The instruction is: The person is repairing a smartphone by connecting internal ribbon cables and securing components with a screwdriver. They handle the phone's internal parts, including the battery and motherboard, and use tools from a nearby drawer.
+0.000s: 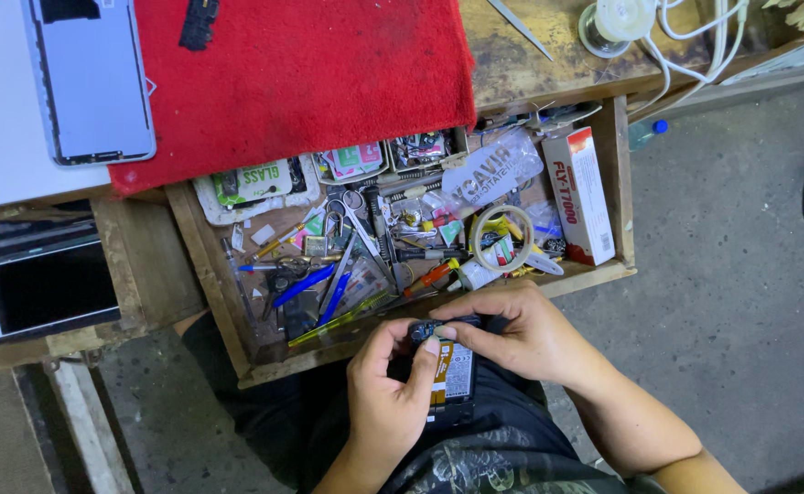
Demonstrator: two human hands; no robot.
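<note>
Gripping opened phone [452,370] at frame bottom-center w/ both hands: left hand [385,402] clasps lower body, right hand [516,334] pinches top end, long axis running top-to-bottom.

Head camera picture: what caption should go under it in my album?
Both hands, left hand and right hand, hold an opened phone over a cluttered wooden drawer of tools.

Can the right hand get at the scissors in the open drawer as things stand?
Probably yes. The scissors lie on top of the clutter in the open drawer, nothing over them. But the right hand is busy on the opened phone with the left hand, so it would need to let go.
</note>
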